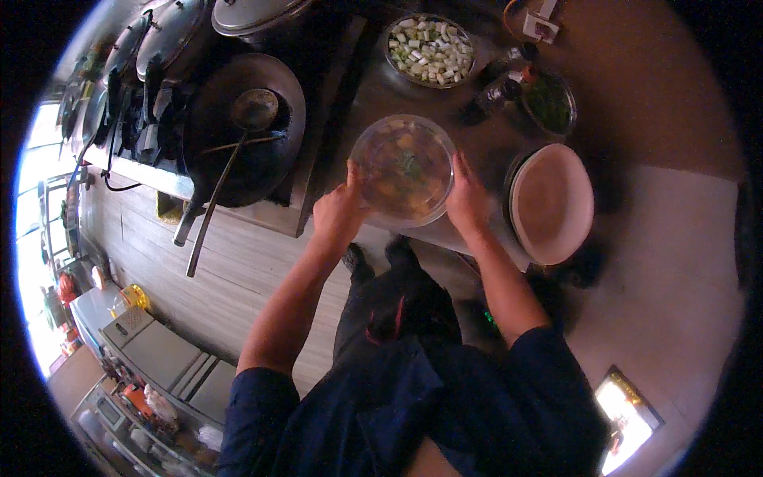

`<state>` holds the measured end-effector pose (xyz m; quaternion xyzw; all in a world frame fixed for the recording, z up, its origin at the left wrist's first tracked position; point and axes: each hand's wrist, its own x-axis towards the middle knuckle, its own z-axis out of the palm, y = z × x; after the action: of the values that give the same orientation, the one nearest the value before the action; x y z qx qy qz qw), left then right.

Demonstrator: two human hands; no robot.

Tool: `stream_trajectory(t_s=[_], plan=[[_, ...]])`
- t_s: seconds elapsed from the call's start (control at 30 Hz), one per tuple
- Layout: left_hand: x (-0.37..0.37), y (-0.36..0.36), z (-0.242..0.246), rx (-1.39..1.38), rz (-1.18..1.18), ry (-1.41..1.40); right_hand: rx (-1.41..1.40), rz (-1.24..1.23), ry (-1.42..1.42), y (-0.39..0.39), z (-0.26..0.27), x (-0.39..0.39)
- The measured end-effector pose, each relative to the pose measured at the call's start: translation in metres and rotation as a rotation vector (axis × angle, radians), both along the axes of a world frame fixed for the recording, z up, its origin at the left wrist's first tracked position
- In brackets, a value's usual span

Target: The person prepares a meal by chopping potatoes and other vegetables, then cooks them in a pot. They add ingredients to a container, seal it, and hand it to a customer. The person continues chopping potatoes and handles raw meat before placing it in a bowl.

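Observation:
Between my hands is a round clear container [405, 173] of soup-like food with pale chunks and green herbs, seemingly covered by a clear lid. My left hand [341, 211] grips its left side, and my right hand [468, 200] grips its right side. It is over the near edge of the metal counter [381, 98]; whether it touches the counter cannot be told. Behind it stands a bowl of chopped white-and-green vegetable pieces [430, 52]. To the right are stacked pale oval bowls [553, 203]. Dark bottles [498, 95] lie or stand near a bowl of green leaves [547, 101].
On the left, a wok [280, 77] on the stove holds a ladle [255, 110] and a thin stick; both handles jut past the stove edge. Lidded pots [173, 42] stand behind. Across the floor [262, 256] are a white refrigerated counter [161, 352] and shelves with packed goods.

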<state>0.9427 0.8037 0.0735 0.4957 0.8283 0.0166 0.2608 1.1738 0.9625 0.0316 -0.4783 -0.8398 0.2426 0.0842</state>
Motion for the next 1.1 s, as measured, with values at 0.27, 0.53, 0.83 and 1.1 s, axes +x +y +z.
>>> stream_trajectory(t_s=[0.27, 0.53, 0.83, 1.1], plan=[[-0.011, 0.028, 0.012, -0.119, -0.048, 0.025, 0.086, 0.204, -0.035, 0.024, 0.034, -0.091], [-0.018, 0.037, 0.011, -0.185, -0.088, -0.001, 0.139, 0.407, -0.061, 0.017, 0.018, -0.132], [-0.024, 0.028, 0.003, -0.133, -0.14, -0.046, 0.332, 0.155, 0.246, -0.04, -0.011, -0.024], [-0.044, 0.002, -0.018, 0.26, 0.34, -0.408, -0.05, -0.322, 0.542, -0.001, -0.008, 0.015]])
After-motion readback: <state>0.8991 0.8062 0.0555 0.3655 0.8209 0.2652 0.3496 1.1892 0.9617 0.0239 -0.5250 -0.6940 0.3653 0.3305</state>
